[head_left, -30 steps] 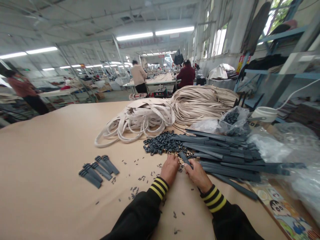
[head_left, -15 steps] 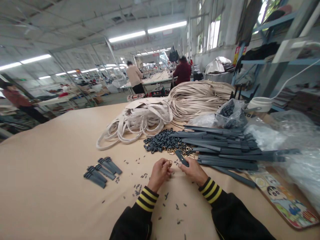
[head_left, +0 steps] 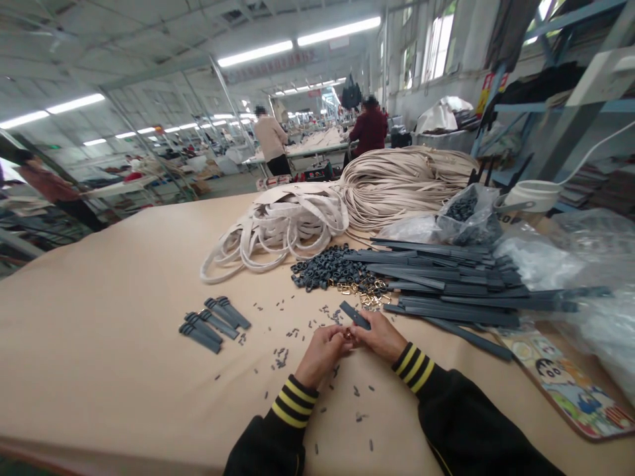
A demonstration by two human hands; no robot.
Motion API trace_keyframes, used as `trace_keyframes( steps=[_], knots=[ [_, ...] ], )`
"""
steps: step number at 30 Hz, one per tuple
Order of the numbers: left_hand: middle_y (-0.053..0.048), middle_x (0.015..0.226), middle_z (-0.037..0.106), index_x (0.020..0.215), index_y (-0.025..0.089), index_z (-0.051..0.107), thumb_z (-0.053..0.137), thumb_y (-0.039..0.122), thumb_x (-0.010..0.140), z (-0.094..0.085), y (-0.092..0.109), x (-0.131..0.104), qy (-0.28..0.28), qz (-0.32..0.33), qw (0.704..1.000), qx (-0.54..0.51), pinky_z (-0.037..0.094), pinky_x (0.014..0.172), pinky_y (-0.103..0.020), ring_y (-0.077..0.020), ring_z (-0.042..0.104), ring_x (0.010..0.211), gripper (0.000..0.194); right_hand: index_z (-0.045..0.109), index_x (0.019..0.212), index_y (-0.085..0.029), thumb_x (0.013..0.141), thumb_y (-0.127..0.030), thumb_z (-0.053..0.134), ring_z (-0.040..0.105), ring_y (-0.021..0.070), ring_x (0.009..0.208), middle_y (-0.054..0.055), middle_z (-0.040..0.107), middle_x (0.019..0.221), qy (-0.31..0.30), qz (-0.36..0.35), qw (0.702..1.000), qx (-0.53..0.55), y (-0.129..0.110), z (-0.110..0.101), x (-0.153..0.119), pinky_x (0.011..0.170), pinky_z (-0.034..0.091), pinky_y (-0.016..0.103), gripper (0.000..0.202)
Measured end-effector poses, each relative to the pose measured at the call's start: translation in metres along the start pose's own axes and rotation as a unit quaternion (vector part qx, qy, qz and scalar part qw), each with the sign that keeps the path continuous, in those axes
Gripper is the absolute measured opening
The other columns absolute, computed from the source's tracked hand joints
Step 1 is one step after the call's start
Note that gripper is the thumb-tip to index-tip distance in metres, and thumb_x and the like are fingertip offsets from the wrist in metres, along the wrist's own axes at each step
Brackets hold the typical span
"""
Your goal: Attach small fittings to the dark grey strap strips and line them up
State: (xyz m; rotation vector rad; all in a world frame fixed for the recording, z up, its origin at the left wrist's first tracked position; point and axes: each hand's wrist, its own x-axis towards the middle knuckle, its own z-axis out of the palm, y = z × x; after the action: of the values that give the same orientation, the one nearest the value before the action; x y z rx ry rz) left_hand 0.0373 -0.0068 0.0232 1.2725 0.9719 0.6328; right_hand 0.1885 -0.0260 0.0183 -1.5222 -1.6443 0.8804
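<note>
Both hands meet near me over the table (head_left: 99, 317) — my right hand (head_left: 381, 336) pinched shut on a short dark strap (head_left: 355, 315) that pokes out to the far left, my left hand (head_left: 321, 352) closed around something small at its near end, likely a ring, though I can't make it out. I'd say I'm fitting hardware onto the strap; next comes a steady push through — the gold buckles (head_left: 370, 294) and the finished straps (head_left: 213, 322) lie nearby

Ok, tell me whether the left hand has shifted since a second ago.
Yes. The left hand has pulled back toward the person, away from the pile of small dark grey rings, and now meets the right hand.
</note>
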Motion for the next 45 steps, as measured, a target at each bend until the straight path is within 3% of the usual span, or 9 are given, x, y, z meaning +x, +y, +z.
trace_keyframes(
  steps=[3,9,12,17,21,30,37,42,45],
  knots=[
    [-0.006,0.078,0.065,0.077,0.009,0.061,0.058,0.018,0.066,-0.002,0.0,-0.005,-0.026,-0.013,0.999,-0.026,0.045,0.063,-0.019,-0.0112,0.059,0.068,0.015,0.05,0.061,-0.014,0.073,-0.023,0.051,0.044,0.0114,0.054,-0.002,0.047,0.056,-0.011,0.012,1.0,-0.013,0.001,-0.003,0.0,0.049,0.028,0.02,0.015],
    [-0.006,0.065,0.064,0.076,0.011,0.053,0.059,0.028,0.068,-0.002,-0.005,-0.004,0.04,-0.033,0.999,-0.007,0.046,0.055,-0.021,-0.0112,0.059,0.057,0.02,0.05,0.062,-0.015,0.07,-0.022,0.053,0.045,0.0107,0.056,-0.003,0.049,0.058,-0.043,0.0,0.999,-0.019,-0.003,0.0,-0.004,0.049,0.028,0.019,0.011],
    [0.001,0.05,0.057,0.075,0.013,0.052,0.055,0.03,0.071,-0.003,-0.006,-0.004,0.063,-0.007,0.996,0.056,0.038,0.04,-0.018,-0.0089,0.051,0.041,0.018,0.047,0.059,-0.015,0.07,-0.021,0.052,0.044,0.0104,0.054,-0.003,0.046,0.055,-0.021,0.006,0.999,-0.039,-0.004,-0.001,-0.004,0.049,0.027,0.019,0.014],
    [0.005,0.048,0.049,0.07,0.013,0.053,0.057,0.03,0.068,-0.011,-0.003,-0.007,0.108,0.035,0.988,0.107,0.031,0.037,-0.014,-0.0047,0.041,0.038,0.017,0.051,0.066,-0.014,0.072,-0.022,0.052,0.045,0.0114,0.058,-0.002,0.048,0.06,0.012,0.016,0.999,-0.037,-0.003,-0.002,-0.002,0.052,0.029,0.02,0.01],
    [0.006,0.044,0.047,0.076,0.014,0.052,0.056,0.037,0.071,-0.015,-0.001,-0.012,0.086,-0.019,0.995,0.054,0.03,0.034,-0.014,-0.005,0.039,0.035,0.025,0.054,0.071,-0.014,0.074,-0.032,0.054,0.045,0.0107,0.058,-0.003,0.049,0.061,-0.056,-0.01,0.997,0.043,-0.005,0.002,-0.004,0.052,0.032,0.019,0.019],
    [-0.002,0.058,0.059,0.079,0.011,0.052,0.055,0.037,0.074,-0.007,0.014,-0.027,-0.011,0.003,1.0,0.011,0.035,0.036,-0.013,-0.0055,0.047,0.041,0.026,0.055,0.067,-0.012,0.074,-0.023,0.053,0.049,0.0095,0.055,-0.002,0.055,0.058,-0.181,-0.027,0.961,0.209,-0.007,0.007,-0.009,0.053,0.036,0.019,0.012],
    [0.0,0.054,0.058,0.084,0.013,0.048,0.049,0.04,0.077,-0.008,0.018,-0.032,-0.053,-0.018,0.997,0.046,0.032,0.033,-0.014,-0.0059,0.046,0.035,0.028,0.059,0.077,-0.012,0.076,-0.034,0.053,0.036,0.0035,0.034,-0.004,0.057,0.055,-0.287,0.026,0.923,0.256,-0.012,0.005,-0.012,0.033,0.027,0.015,0.022],
    [0.002,0.056,0.056,0.086,0.013,0.047,0.049,0.038,0.078,-0.007,0.019,-0.031,-0.041,0.006,0.998,0.055,0.024,0.031,-0.013,-0.0027,0.037,0.032,0.026,0.057,0.072,-0.012,0.074,-0.034,0.056,0.035,0.0026,0.032,-0.005,0.056,0.052,-0.257,0.048,0.921,0.287,-0.009,0.009,-0.012,0.03,0.025,0.014,0.022],
    [0.004,0.055,0.052,0.082,0.013,0.048,0.055,0.035,0.075,-0.009,0.016,-0.03,-0.018,0.01,1.0,0.021,0.029,0.036,-0.013,-0.0029,0.039,0.037,0.025,0.056,0.065,-0.012,0.075,-0.032,0.054,0.036,0.0029,0.033,-0.004,0.055,0.051,-0.236,0.039,0.927,0.287,-0.009,0.009,-0.012,0.031,0.025,0.014,0.022]
  ],
)
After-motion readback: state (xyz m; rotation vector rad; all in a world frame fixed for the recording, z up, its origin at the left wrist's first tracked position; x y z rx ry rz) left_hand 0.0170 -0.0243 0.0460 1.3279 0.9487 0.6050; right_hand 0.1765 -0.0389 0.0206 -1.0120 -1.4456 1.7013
